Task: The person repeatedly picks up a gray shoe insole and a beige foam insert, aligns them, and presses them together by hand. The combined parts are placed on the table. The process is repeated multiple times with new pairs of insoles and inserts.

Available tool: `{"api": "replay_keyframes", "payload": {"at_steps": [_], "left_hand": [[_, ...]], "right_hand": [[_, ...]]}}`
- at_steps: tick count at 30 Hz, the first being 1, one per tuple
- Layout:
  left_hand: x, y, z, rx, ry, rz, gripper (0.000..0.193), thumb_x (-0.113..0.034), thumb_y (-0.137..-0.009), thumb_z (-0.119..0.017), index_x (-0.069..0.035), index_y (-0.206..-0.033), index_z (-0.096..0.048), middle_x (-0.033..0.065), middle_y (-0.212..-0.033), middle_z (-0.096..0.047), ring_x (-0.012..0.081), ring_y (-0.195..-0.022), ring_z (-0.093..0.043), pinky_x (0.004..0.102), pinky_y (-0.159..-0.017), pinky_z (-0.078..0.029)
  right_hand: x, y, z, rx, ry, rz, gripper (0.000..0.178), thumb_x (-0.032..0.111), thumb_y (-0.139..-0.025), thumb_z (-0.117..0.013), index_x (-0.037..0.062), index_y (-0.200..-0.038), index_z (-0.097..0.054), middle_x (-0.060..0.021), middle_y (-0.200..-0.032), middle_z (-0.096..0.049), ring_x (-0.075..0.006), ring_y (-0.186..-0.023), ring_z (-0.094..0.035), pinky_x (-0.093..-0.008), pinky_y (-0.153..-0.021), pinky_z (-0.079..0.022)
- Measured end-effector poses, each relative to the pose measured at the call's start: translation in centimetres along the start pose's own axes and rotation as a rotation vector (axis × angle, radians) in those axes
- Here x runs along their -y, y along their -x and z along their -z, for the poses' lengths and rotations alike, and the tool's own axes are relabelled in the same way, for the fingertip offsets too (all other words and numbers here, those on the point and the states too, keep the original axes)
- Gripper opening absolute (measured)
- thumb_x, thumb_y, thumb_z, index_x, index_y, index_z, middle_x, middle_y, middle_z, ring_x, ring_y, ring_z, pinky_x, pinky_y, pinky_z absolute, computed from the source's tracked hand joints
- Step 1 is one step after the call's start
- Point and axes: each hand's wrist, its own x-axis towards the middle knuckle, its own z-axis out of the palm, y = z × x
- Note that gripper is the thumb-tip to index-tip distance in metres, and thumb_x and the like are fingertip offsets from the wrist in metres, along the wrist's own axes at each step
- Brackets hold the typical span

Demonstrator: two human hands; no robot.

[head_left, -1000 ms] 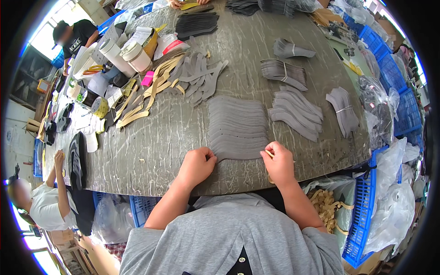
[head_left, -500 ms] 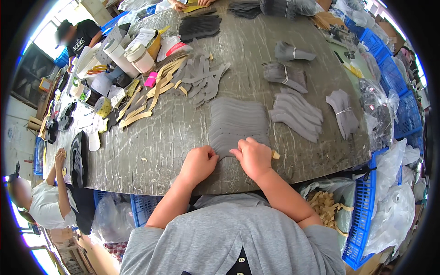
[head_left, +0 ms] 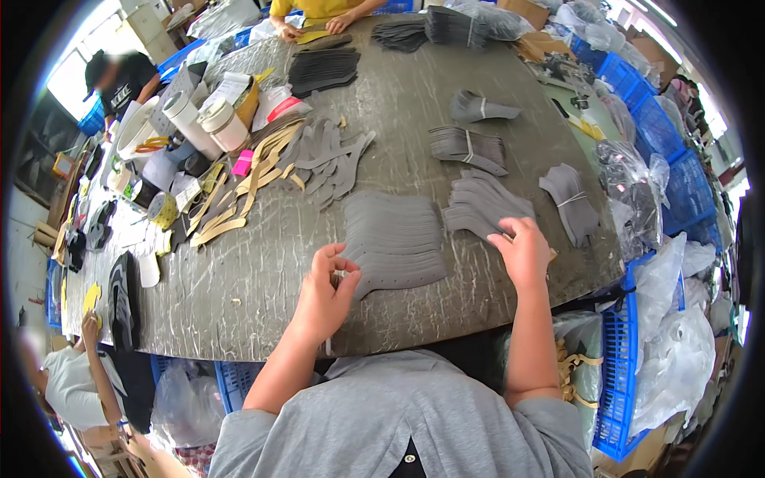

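In front of me a fanned row of overlapping grey cut pieces (head_left: 394, 239) lies flat on the table, small dots along its near pieces. My left hand (head_left: 323, 291) is at the row's lower left edge, fingers loosely bent and apart. My right hand (head_left: 523, 253) reaches to the near end of a second grey stack (head_left: 488, 201), thumb and forefinger apart at its edge; I see nothing held in it. Right of that stack lies a grey bundle (head_left: 570, 203) tied with a thin band. Two more banded bundles, one dark (head_left: 468, 149) and one grey (head_left: 482, 106), lie farther back.
Loose grey strips (head_left: 327, 155) and tan strips (head_left: 247, 195) lie to the left, near white containers (head_left: 223, 123) and a tape roll (head_left: 162, 209). Blue crates (head_left: 613, 374) and plastic bags line the right. Co-workers are at the far side (head_left: 327, 14) and left (head_left: 84, 382).
Both hands have come off the near edge of the fanned row. The left moved to its left side, the right moved right to the second stack. The whole view has shifted slightly.
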Motion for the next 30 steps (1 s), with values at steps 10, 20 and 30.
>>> {"api": "replay_keyframes", "payload": {"at_steps": [10, 20, 30], "left_hand": [[-3.4, 0.5, -1.6, 0.208, -0.322, -0.634, 0.079, -0.052, -0.086, -0.059, 0.001, -0.140, -0.034, 0.0215, -0.125, -0.049, 0.0312, -0.078, -0.066, 0.0376, -0.059, -0.055], [-2.3, 0.9, -1.1, 0.246, -0.350, -0.635, 0.093, -0.067, -0.083, -0.051, 0.003, -0.141, -0.031, 0.0261, -0.126, -0.050, 0.0362, -0.073, -0.066, 0.0388, -0.056, -0.054], [-2.0, 0.6, -0.2, 0.409, 0.024, -0.444, 0.099, -0.068, -0.081, -0.053, 0.001, -0.145, -0.024, 0.0234, -0.131, -0.048, 0.0371, -0.082, -0.066, 0.0401, -0.065, -0.056]], "right_hand": [[11.3, 6.7, -2.7, 0.742, -1.054, -0.001, 0.014, 0.010, -0.083, -0.068, -0.0002, -0.092, -0.071, -0.0131, -0.082, -0.069, -0.0176, -0.073, -0.065, -0.0307, -0.065, -0.050], [12.1, 6.7, -1.7, 0.930, -1.150, -0.200, 0.017, 0.013, -0.086, -0.068, -0.0027, -0.094, -0.071, -0.0068, -0.080, -0.070, -0.0082, -0.073, -0.061, -0.0255, -0.064, -0.049], [11.9, 7.1, -3.1, 0.986, -1.278, -0.368, 0.019, 0.012, -0.086, -0.071, -0.0035, -0.097, -0.069, -0.0060, -0.089, -0.070, -0.0084, -0.079, -0.062, -0.0239, -0.069, -0.049]]}}
